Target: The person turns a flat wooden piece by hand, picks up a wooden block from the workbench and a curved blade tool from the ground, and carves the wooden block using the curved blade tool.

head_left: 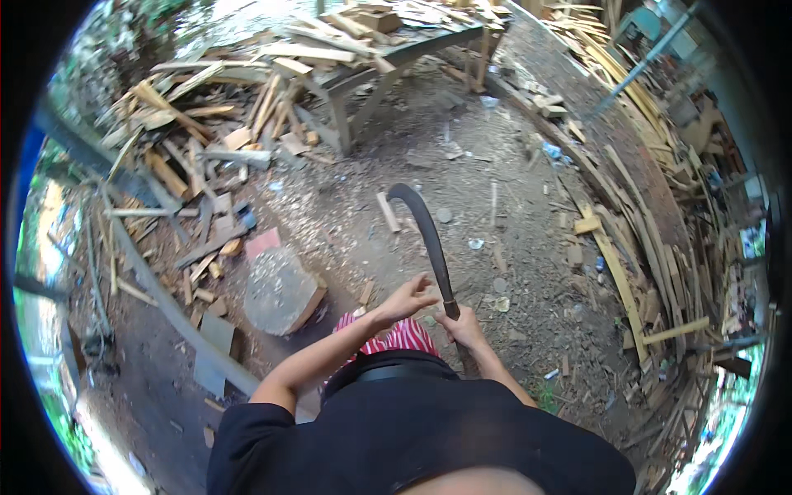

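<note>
My right hand (464, 327) is closed round the handle of a machete with a hooked tip. The dark machete blade (431, 237) points away from me and curves to the left at its far end. Part of the handle shows below my fist. Just left of the handle, my left hand (410, 301) has its fingers apart and holds nothing; whether its fingertips touch the blade's base I cannot tell. A flat-topped chopping block (279, 289), cut from a log, stands on the ground to the left of my hands.
A pile of split wood (194, 124) lies at the far left beside a wooden table (396, 56) heaped with offcuts. Long planks and slats (615, 272) lie along the right side. Wood chips and litter cover the dirt ground (511, 214). A grey pole (177, 318) crosses at left.
</note>
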A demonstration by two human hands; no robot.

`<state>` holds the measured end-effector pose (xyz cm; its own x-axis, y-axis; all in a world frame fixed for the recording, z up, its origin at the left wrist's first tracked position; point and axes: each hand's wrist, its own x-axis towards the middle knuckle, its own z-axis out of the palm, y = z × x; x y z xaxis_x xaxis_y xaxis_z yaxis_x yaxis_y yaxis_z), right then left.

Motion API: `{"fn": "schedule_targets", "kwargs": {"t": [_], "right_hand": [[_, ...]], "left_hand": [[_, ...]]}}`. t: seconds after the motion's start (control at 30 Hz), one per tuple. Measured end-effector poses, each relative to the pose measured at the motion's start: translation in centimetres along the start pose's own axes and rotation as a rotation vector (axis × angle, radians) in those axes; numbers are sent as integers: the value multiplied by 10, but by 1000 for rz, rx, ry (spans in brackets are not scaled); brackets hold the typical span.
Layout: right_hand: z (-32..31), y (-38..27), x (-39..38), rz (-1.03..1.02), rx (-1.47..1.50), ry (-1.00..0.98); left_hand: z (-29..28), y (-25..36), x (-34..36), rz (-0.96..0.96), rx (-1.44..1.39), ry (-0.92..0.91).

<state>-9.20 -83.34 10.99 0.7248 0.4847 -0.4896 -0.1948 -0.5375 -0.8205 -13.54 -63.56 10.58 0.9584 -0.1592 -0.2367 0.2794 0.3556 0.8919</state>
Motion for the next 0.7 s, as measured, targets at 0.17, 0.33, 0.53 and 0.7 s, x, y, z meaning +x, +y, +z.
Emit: {"fn": "schedule_targets", "kwargs": {"t": [0.17, 0.33, 0.53, 0.7], "right_hand": [[-37, 21, 43, 199, 103, 350], [-52, 77, 94, 607, 204, 494], [-106, 94, 224, 777, -34, 459], [-150, 137, 327, 815, 18, 395]], "left_hand": [[-58, 45, 60, -397, 69, 61], [-140, 61, 118, -273, 335, 3], [-222, 67, 223, -263, 253, 451], [-184, 233, 340, 26, 121, 132]]}}
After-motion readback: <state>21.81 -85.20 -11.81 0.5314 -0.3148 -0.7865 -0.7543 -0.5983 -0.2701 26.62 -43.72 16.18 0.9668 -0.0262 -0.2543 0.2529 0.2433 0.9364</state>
